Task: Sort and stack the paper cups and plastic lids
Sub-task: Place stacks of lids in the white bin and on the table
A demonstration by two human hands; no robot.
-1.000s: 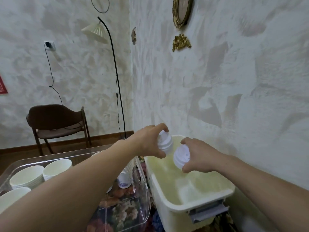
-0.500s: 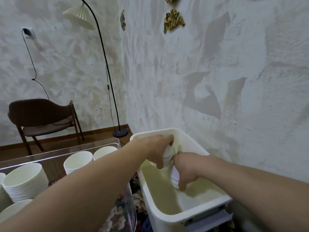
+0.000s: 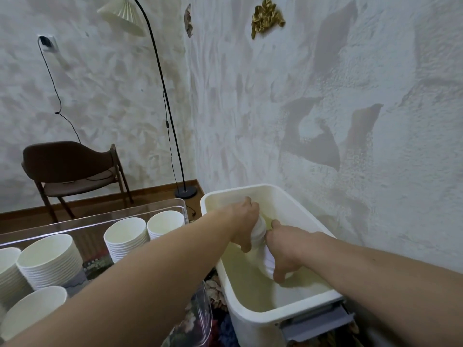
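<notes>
Both my hands reach down inside a white plastic bin (image 3: pixel 253 319) on the right. My left hand (image 3: pixel 244 225) grips the upper end of a stack of white plastic lids (image 3: pixel 259 232). My right hand (image 3: pixel 281 254) grips the lower part of the same stack, its fingers curled round the lids near the bin's floor. Most of the lids are hidden between the two hands. Stacks of white paper cups (image 3: pixel 125 237) stand in a clear plastic box (image 3: pixel 95 217) to the left.
A rough plaster wall runs close along the bin's right side. More cup stacks (image 3: pixel 48 261) fill the clear box's left part. A brown chair (image 3: pixel 70 169) and a black floor lamp (image 3: pixel 172 136) stand behind. Flowered cloth (image 3: pixel 215 294) covers the surface between the containers.
Both hands came down from above the bin into it and brought their lids together into one stack. The view tilted downward.
</notes>
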